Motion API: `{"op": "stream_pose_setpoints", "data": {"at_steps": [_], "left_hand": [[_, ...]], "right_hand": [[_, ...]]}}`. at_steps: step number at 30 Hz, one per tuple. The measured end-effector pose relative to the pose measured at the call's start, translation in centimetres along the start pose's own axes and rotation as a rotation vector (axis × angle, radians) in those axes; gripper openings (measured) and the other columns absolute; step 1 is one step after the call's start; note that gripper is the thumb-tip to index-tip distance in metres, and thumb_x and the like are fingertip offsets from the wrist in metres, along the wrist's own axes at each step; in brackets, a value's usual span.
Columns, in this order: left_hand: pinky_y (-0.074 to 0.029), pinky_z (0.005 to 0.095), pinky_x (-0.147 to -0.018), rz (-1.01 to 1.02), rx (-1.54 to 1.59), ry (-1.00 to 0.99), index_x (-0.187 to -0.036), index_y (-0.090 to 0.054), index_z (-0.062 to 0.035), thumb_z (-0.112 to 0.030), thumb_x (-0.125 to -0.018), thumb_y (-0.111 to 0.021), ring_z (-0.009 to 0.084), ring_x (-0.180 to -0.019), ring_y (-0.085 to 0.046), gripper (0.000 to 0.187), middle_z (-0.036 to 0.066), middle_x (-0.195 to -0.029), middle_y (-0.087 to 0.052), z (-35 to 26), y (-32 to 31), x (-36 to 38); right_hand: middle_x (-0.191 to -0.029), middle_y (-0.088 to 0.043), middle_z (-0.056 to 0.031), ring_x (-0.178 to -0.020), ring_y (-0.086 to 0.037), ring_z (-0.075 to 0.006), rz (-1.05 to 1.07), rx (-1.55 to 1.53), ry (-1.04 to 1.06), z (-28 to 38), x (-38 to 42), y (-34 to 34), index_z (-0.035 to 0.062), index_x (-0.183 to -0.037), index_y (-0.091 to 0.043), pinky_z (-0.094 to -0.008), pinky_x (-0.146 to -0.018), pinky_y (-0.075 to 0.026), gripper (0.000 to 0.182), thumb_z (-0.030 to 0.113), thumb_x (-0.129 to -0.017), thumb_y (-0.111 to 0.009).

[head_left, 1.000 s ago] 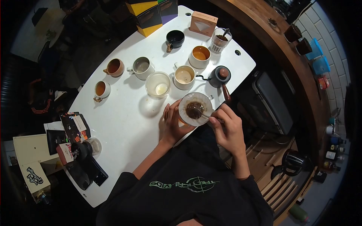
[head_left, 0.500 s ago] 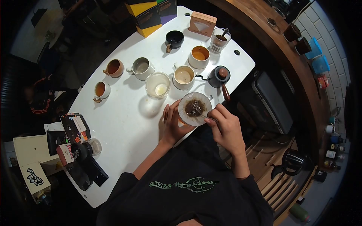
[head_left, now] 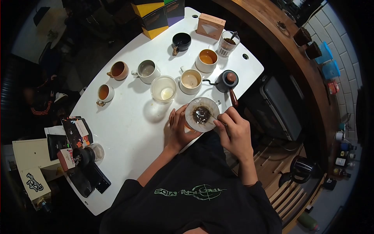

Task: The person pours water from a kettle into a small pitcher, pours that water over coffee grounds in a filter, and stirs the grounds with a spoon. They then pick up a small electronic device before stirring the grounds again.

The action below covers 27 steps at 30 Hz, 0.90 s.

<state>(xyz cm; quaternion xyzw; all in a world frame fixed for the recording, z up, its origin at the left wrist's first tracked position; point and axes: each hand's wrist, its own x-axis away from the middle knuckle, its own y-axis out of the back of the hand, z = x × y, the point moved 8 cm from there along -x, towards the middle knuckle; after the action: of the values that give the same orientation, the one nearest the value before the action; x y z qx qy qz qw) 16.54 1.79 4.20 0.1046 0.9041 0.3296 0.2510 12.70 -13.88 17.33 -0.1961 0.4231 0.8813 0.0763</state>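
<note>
A coffee dripper lined with a paper filter (head_left: 189,110) holds dark wet coffee grounds (head_left: 201,115) near the table's front edge. My left hand (head_left: 178,130) is curled around the vessel below the dripper, of which only an orange-tinted bit shows. My right hand (head_left: 236,132) pinches a thin spoon (head_left: 212,118) at the dripper's right side; its tip is hard to make out in the coffee. Just beyond stand a glass server (head_left: 156,88), a cream mug (head_left: 191,81) and a dark gooseneck kettle (head_left: 224,82) with a wooden handle.
Several more cups stand farther back, including a black cup (head_left: 181,42) and a white mug (head_left: 206,60). A glass of ground coffee (head_left: 228,43) is beside a filter box (head_left: 210,26). A phone (head_left: 98,178) and a hand grinder (head_left: 84,156) lie left. An electric kettle (head_left: 302,169) stands right.
My right hand has shifted slightly with the spoon, whose shaft now shows less over the coffee. The coffee surface looks darker and shinier. My left hand stays around the vessel.
</note>
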Motion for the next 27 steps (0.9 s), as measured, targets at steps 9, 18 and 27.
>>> {"op": "stream_pose_setpoints", "data": {"at_steps": [9,18,27], "left_hand": [[-0.026,0.0529,-0.116,0.058,0.076,0.047,-0.135,-0.046,-0.0059,-0.032,-0.062,-0.088,0.0313,-0.132,-0.047,0.089,0.012,-0.142,-0.048,0.7,-0.7,0.5],[-0.045,0.0442,-0.098,0.022,0.018,-0.033,-0.136,-0.049,-0.0041,-0.031,-0.061,-0.092,0.034,-0.119,-0.053,0.09,0.012,-0.129,-0.052,-0.9,0.8,-0.4],[-0.031,0.0479,-0.111,0.047,0.101,0.026,-0.142,-0.039,-0.0058,-0.036,-0.064,-0.09,0.0364,-0.135,-0.04,0.098,0.016,-0.148,-0.04,0.4,0.2,1.0]], "right_hand": [[-0.075,-0.052,-0.0099,-0.059,-0.049,-0.0215,-0.049,-0.301,-0.27,-3.8,0.9,-1.2,-0.0006,-0.094,-0.054,-0.0312,-0.06,-0.043,0.022,0.016,-0.092,-0.069],[-0.081,-0.053,-0.0065,-0.072,-0.052,-0.0133,-0.041,-0.578,-0.425,-5.9,3.7,-1.8,0.0008,-0.117,-0.043,-0.0275,-0.064,-0.043,0.046,0.035,-0.097,-0.065],[-0.078,-0.047,-0.0025,-0.067,-0.047,-0.0102,0.003,-0.697,-0.601,-7.2,5.9,-2.5,0.0036,-0.108,-0.046,-0.0265,-0.062,-0.042,0.026,0.029,-0.108,-0.041]]}}
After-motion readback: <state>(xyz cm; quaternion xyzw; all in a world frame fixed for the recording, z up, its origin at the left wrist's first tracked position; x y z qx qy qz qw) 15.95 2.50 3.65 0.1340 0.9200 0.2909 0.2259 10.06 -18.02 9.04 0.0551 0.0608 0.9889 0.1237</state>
